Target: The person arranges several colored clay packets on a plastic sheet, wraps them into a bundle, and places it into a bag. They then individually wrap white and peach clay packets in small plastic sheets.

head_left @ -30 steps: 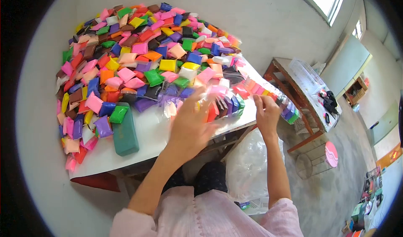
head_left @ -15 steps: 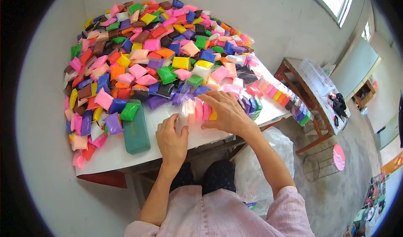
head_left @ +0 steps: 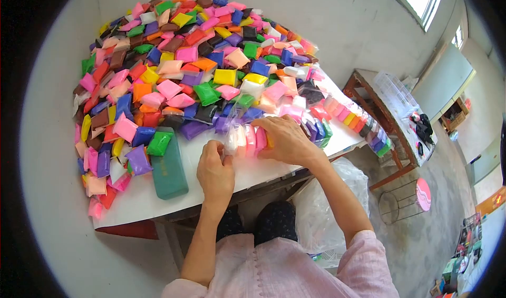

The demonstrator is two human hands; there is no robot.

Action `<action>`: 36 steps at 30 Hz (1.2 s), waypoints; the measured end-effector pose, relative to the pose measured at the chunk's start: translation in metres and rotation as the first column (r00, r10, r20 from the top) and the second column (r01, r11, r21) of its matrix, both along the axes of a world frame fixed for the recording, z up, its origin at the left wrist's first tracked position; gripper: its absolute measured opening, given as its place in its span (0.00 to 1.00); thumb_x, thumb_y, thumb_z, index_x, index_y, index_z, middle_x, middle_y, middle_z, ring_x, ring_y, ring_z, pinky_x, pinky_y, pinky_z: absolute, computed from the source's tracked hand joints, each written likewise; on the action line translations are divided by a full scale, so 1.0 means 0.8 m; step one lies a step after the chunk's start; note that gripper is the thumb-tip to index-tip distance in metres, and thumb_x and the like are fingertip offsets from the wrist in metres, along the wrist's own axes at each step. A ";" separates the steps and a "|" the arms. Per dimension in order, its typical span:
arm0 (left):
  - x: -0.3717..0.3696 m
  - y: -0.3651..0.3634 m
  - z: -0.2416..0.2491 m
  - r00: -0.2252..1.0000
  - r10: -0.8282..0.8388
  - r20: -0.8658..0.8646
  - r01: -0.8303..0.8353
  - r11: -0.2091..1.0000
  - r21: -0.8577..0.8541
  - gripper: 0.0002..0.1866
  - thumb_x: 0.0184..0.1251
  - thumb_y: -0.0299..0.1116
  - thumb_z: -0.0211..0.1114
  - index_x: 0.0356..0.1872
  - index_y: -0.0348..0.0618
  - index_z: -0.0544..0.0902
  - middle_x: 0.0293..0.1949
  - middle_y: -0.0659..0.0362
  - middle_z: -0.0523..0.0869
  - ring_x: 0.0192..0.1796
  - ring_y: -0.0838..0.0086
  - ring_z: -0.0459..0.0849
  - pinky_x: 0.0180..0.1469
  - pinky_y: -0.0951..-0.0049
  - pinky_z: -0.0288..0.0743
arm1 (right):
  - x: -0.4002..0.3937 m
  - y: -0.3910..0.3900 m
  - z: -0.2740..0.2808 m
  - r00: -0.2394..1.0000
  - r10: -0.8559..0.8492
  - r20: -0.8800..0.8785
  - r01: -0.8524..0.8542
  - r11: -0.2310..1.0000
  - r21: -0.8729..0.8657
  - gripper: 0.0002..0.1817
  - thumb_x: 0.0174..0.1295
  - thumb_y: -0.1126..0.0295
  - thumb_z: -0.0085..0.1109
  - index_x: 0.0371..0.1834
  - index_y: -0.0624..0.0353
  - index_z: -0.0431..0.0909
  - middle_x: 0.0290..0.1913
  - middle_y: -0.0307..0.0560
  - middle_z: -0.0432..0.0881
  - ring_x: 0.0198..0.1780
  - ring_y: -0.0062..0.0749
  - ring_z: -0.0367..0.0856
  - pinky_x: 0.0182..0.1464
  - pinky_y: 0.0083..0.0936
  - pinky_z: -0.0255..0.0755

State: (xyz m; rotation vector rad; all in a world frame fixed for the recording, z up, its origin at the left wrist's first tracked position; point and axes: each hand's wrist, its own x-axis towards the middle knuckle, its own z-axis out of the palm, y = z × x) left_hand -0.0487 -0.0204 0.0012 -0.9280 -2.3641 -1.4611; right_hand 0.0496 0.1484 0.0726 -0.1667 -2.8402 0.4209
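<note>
Clear plastic wraps the row of clay packets (head_left: 247, 138) that lies on the white tabletop (head_left: 158, 195) near its front edge, just in front of the big heap of coloured packets (head_left: 184, 60). The left hand (head_left: 215, 172) pinches the row's left end, fingers closed on the crinkled film, while the right hand (head_left: 287, 140) lies flat over the right part of the row, palm down, pressing rather than gripping. The row looks light and soft: small pillow-like sachets in white, pink and orange, side by side in a loose sleeve. I judge the film to be slippery and the packets free to slide or buckle out of line, so a hold at both ends, squeezing inwards, would suit better than lifting from the middle. Nothing seems fragile. A dark green block (head_left: 169, 163) sits on the tabletop just left of the left hand, and a further row of packets (head_left: 350, 119) runs along the right edge.
</note>
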 end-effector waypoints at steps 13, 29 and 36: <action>0.018 -0.037 0.027 0.977 -0.066 -0.205 0.058 0.997 -0.045 0.31 0.49 0.24 0.73 0.58 0.38 0.76 0.54 0.49 0.77 0.50 0.59 0.79 0.51 0.65 0.73 | 0.073 0.008 0.069 0.999 -0.050 0.007 0.050 0.998 0.022 0.53 0.38 0.63 0.80 0.73 0.54 0.63 0.70 0.55 0.68 0.72 0.50 0.64 0.73 0.42 0.58; 0.007 0.064 0.059 0.732 -0.536 -0.420 0.335 0.820 -0.463 0.31 0.45 0.37 0.77 0.53 0.40 0.77 0.47 0.53 0.81 0.54 0.58 0.78 0.59 0.58 0.67 | 0.056 0.071 -0.001 1.000 -0.014 -0.020 0.014 0.999 0.044 0.36 0.41 0.65 0.77 0.58 0.60 0.77 0.52 0.53 0.79 0.59 0.49 0.75 0.63 0.40 0.67; 0.005 0.066 0.060 0.729 -0.553 -0.405 0.377 0.817 -0.437 0.28 0.44 0.38 0.77 0.48 0.40 0.78 0.41 0.52 0.81 0.48 0.57 0.79 0.53 0.57 0.69 | 0.054 0.066 0.002 0.999 -0.012 0.045 0.012 1.000 0.001 0.37 0.40 0.66 0.76 0.59 0.60 0.76 0.55 0.52 0.79 0.62 0.48 0.74 0.63 0.40 0.66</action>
